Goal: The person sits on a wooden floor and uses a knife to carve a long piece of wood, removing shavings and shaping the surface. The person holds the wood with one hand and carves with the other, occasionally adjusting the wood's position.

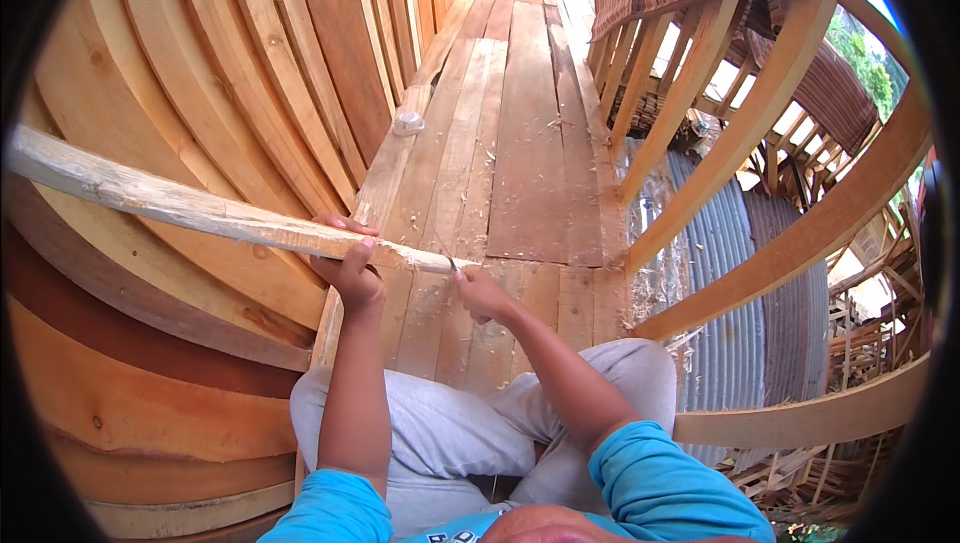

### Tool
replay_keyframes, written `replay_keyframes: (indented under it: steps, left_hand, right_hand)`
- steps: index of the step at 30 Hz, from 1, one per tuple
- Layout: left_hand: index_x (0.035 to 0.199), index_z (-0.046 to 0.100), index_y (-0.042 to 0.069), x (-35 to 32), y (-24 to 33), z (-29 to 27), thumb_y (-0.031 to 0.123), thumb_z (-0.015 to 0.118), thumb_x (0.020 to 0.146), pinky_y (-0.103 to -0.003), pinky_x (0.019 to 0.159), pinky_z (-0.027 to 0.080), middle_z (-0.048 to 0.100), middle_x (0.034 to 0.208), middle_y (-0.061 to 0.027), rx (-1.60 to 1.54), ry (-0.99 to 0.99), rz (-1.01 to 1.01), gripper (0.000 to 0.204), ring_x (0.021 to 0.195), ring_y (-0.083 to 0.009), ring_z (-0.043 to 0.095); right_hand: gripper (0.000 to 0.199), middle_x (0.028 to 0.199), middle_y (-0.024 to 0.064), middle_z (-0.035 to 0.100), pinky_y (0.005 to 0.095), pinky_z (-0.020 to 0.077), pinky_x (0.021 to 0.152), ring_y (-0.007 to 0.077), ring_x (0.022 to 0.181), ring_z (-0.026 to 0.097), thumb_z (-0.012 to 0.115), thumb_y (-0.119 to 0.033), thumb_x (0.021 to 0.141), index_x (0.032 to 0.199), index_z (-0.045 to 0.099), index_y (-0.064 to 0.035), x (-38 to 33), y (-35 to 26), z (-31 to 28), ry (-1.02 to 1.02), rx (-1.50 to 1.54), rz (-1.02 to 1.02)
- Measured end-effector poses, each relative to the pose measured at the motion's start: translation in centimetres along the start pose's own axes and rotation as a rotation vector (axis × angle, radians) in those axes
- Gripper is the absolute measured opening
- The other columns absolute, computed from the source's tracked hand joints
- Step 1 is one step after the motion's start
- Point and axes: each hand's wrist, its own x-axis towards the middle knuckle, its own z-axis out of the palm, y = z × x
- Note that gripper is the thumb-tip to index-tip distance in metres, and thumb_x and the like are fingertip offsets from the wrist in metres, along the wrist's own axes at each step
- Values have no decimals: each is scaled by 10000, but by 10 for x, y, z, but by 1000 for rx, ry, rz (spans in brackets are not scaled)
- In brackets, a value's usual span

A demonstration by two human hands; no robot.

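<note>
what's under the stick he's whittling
Under the stick: curved wall planks and floor boards with shavings. The left hand covers part of it.

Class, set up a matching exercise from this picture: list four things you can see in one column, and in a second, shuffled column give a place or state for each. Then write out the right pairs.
Column one:
1. left hand
2. right hand
3. small clear container
4. corrugated metal sheet

Column two:
A. lies below, beyond the slanted rails on the right
B. closed around a thin blade at the stick's tip
C. wrapped around the long pale wooden stick
D. stands on the plank floor, near the stacked boards

Right pairs: 1-C, 2-B, 3-D, 4-A
</note>
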Motion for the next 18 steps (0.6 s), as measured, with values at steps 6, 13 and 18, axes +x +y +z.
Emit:
replay_keyframes:
  steps: [6, 13, 18]
  left_hand:
    - [1010, 461, 93, 1, -14, 6, 42, 634, 680, -342, 808, 515, 556, 833, -68, -127, -208, -80, 377, 799, -176, 578]
    - [1293, 477, 65, 3, -20, 23, 21, 639, 652, -361, 919, 444, 505, 951, -62, -116, -61, 62, 664, 915, -188, 532]
    - [1179, 564, 44, 3, -14, 24, 13, 632, 724, -388, 907, 463, 544, 924, -63, 24, -76, 24, 461, 922, -226, 562]
  right_hand:
    - [385, 620, 31, 487, 338, 376, 392, 143, 450, 470, 413, -355, 1062, 840, 503, -54, 6, -10, -9, 170, -52, -36]
    - [452, 743, 222, 609, 498, 500, 710, 360, 709, 632, 422, -334, 1046, 885, 590, 53, 24, 5, -9, 339, -227, -167]
    - [469, 931, 365, 637, 568, 468, 846, 531, 922, 610, 410, -310, 1037, 934, 632, 91, 1, -19, -1, 407, -488, -301]
